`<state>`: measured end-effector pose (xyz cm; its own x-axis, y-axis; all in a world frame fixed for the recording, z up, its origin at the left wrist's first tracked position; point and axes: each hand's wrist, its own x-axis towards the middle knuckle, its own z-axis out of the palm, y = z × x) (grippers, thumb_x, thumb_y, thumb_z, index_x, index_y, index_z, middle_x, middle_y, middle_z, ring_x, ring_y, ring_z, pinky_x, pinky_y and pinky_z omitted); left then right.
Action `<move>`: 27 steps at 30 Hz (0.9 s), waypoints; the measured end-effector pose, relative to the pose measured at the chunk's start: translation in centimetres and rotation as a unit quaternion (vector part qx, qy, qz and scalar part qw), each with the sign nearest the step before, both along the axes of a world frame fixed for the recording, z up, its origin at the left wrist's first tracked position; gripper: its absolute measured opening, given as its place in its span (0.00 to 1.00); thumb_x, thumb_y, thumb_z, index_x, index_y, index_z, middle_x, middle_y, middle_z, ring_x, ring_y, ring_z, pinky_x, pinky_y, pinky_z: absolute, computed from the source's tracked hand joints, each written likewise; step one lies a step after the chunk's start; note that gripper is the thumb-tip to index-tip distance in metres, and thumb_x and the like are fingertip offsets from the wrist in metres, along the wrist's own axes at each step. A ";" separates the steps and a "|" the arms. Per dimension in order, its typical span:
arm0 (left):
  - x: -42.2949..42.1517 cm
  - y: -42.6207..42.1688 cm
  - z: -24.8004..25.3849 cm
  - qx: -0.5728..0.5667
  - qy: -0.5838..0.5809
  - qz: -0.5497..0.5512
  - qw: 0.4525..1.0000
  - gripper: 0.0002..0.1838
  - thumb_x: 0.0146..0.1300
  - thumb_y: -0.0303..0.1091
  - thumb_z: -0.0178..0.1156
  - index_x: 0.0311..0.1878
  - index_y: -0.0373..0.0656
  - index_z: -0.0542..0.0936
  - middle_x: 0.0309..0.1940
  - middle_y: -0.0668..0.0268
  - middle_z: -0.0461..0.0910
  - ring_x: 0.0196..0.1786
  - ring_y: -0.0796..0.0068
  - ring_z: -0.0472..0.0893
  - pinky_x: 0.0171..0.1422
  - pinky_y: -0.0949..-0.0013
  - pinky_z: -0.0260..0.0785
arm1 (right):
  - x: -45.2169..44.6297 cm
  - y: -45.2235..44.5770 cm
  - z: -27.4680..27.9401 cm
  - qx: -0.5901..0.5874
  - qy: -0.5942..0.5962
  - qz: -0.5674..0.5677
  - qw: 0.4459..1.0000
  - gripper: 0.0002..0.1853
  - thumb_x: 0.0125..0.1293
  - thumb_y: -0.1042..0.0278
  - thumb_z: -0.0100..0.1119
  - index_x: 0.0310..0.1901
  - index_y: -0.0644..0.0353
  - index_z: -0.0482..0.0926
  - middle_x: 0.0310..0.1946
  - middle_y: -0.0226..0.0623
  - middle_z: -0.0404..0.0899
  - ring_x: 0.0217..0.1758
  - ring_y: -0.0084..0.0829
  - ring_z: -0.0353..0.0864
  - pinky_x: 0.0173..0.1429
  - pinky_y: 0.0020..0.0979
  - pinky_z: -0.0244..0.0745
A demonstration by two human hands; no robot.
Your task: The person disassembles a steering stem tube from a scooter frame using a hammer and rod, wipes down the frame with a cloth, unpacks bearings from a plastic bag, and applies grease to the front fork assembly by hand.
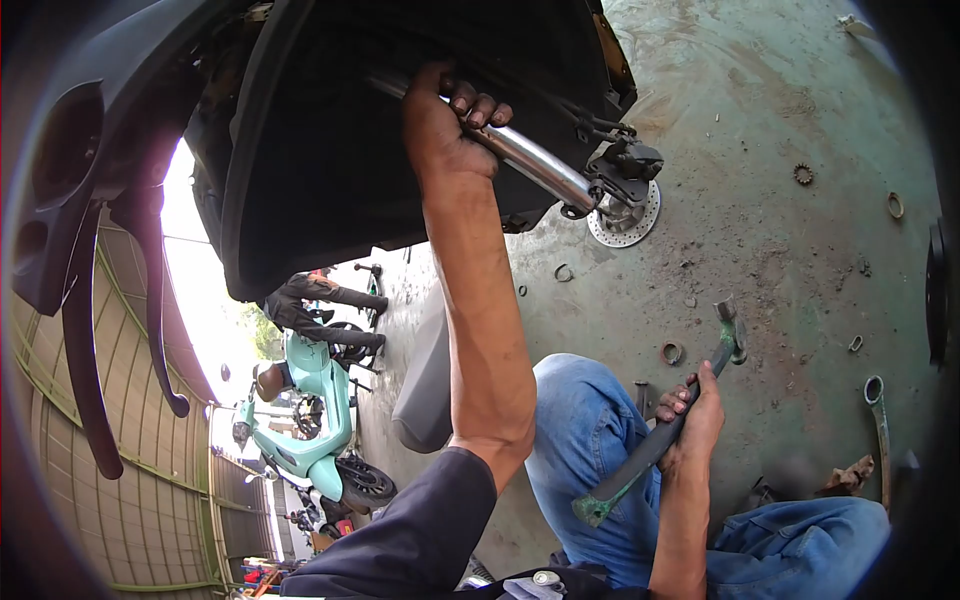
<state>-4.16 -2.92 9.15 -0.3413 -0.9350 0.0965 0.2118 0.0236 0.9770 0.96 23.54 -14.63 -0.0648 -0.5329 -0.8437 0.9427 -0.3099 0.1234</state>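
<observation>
My left hand [445,130] is wrapped round a shiny metal fork tube [545,168], which slants down from beneath the dark body panel [330,150] of a scooter. At the tube's lower end are a black caliper-like part [630,160] and a drilled brake disc [650,222]. Lower right, my right hand [702,420] grips a hammer [640,458] by its dark handle, over the floor beside my knee. The hammer's metal head [733,330] points away from me; the handle's butt is greenish. The tube's upper end is hidden in the shadow under the panel.
On the green floor [740,230] lie a ring spanner [878,430], a toothed ring [803,174], several small rings and dirt. Brake levers [88,340] hang at the left. Behind are a mint-green scooter [305,430] and another person [320,300].
</observation>
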 end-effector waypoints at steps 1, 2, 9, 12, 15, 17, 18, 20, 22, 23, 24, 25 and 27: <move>-0.1 0.0 -0.1 0.001 0.002 -0.002 1.000 0.13 0.63 0.34 0.59 0.27 0.54 0.65 0.12 0.75 0.55 0.14 0.78 0.56 0.26 0.67 0.55 | 0.1 0.0 -0.1 0.005 -0.017 -0.021 1.000 0.14 0.73 0.52 0.60 0.38 0.51 0.69 0.20 0.22 0.65 0.15 0.15 0.62 0.18 0.20 0.57; -0.1 0.1 -0.1 0.000 0.001 0.004 1.000 0.14 0.64 0.33 0.59 0.26 0.54 0.64 0.12 0.75 0.55 0.14 0.78 0.56 0.25 0.67 0.54 | 0.2 0.0 0.0 0.004 -0.016 -0.022 1.000 0.14 0.73 0.52 0.60 0.38 0.51 0.69 0.20 0.22 0.65 0.15 0.15 0.62 0.18 0.20 0.57; -0.1 0.3 0.0 -0.007 -0.003 0.023 1.000 0.15 0.64 0.32 0.59 0.25 0.53 0.65 0.12 0.75 0.54 0.14 0.79 0.55 0.25 0.68 0.53 | -1.7 -1.2 11.5 -0.267 0.098 0.195 0.939 0.17 0.75 0.50 0.56 0.34 0.50 0.66 0.18 0.23 0.60 0.15 0.16 0.62 0.15 0.22 0.58; 0.0 0.1 0.0 -0.007 -0.013 0.021 1.000 0.15 0.64 0.32 0.59 0.25 0.53 0.65 0.12 0.75 0.54 0.14 0.79 0.55 0.25 0.68 0.53 | -0.7 -0.9 11.4 -0.284 0.059 0.158 0.944 0.17 0.75 0.50 0.56 0.34 0.50 0.66 0.19 0.23 0.61 0.14 0.16 0.61 0.14 0.22 0.58; 0.0 0.1 -0.1 -0.007 -0.006 0.017 1.000 0.14 0.64 0.32 0.59 0.25 0.53 0.65 0.12 0.75 0.54 0.14 0.79 0.55 0.25 0.68 0.53 | 0.1 -1.3 9.0 -0.189 0.065 0.097 0.975 0.17 0.75 0.50 0.55 0.33 0.50 0.66 0.20 0.23 0.63 0.14 0.16 0.62 0.14 0.22 0.58; 0.2 0.2 0.0 -0.010 -0.010 0.016 1.000 0.15 0.63 0.32 0.60 0.25 0.53 0.65 0.12 0.75 0.54 0.14 0.79 0.55 0.25 0.69 0.52 | 0.3 -1.6 7.6 -0.118 -0.016 -0.031 0.992 0.16 0.76 0.53 0.54 0.34 0.53 0.64 0.20 0.26 0.63 0.16 0.20 0.65 0.16 0.27 0.62; 0.2 0.0 0.1 -0.016 -0.009 0.017 1.000 0.15 0.63 0.32 0.59 0.25 0.53 0.65 0.12 0.75 0.54 0.14 0.79 0.55 0.25 0.69 0.52 | 0.1 -1.6 8.5 -0.115 0.021 -0.001 0.993 0.16 0.76 0.53 0.54 0.34 0.53 0.64 0.20 0.26 0.62 0.16 0.20 0.65 0.16 0.27 0.62; 0.1 -0.2 -0.4 -0.015 -0.019 0.011 1.000 0.15 0.63 0.32 0.59 0.25 0.53 0.65 0.12 0.75 0.54 0.14 0.79 0.55 0.25 0.69 0.52 | -2.0 -1.0 10.2 -0.212 0.052 0.084 0.972 0.16 0.75 0.53 0.55 0.33 0.52 0.65 0.19 0.25 0.62 0.15 0.18 0.64 0.15 0.24 0.61; 0.3 -0.7 -0.2 -0.028 -0.026 0.006 0.999 0.14 0.64 0.35 0.58 0.25 0.54 0.64 0.13 0.75 0.55 0.14 0.79 0.56 0.25 0.67 0.54 | -1.8 -1.1 11.0 -0.307 0.066 0.158 0.936 0.17 0.74 0.52 0.57 0.32 0.51 0.65 0.18 0.23 0.62 0.14 0.16 0.63 0.14 0.22 0.60; 0.4 -0.8 -0.3 -0.028 -0.026 0.005 0.999 0.14 0.64 0.35 0.58 0.25 0.54 0.64 0.13 0.75 0.55 0.14 0.79 0.56 0.25 0.67 0.54 | -1.3 -1.2 10.9 -0.306 0.067 0.157 0.937 0.17 0.74 0.52 0.57 0.32 0.51 0.65 0.18 0.23 0.62 0.14 0.16 0.63 0.14 0.22 0.60; 0.5 -0.8 -0.3 -0.032 -0.028 -0.005 0.999 0.15 0.63 0.35 0.59 0.25 0.54 0.64 0.13 0.75 0.55 0.14 0.79 0.56 0.26 0.67 0.55 | -0.8 -1.4 10.6 -0.270 0.078 0.148 0.948 0.17 0.74 0.52 0.57 0.32 0.51 0.65 0.18 0.23 0.62 0.14 0.16 0.63 0.14 0.21 0.59; 0.6 -0.8 -0.3 -0.035 -0.031 -0.013 0.999 0.15 0.63 0.36 0.60 0.24 0.54 0.64 0.12 0.75 0.55 0.14 0.79 0.57 0.26 0.67 0.55 | -0.2 -1.5 10.3 -0.233 0.087 0.141 0.958 0.17 0.74 0.51 0.57 0.33 0.51 0.65 0.18 0.23 0.62 0.14 0.15 0.62 0.14 0.21 0.59; 0.6 -0.5 -0.5 -0.034 -0.015 -0.008 0.999 0.15 0.63 0.36 0.60 0.25 0.54 0.64 0.12 0.75 0.56 0.14 0.79 0.57 0.26 0.67 0.56 | -0.4 -1.5 8.1 -0.208 0.028 0.098 0.973 0.16 0.74 0.52 0.57 0.37 0.51 0.65 0.19 0.25 0.62 0.15 0.19 0.64 0.17 0.25 0.60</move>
<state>-3.60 -3.43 8.63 -0.3594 -0.9212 0.1491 0.1826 0.0872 0.9793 0.53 22.03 -6.54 0.0331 -0.8337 -0.5512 0.9876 -0.0573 0.1459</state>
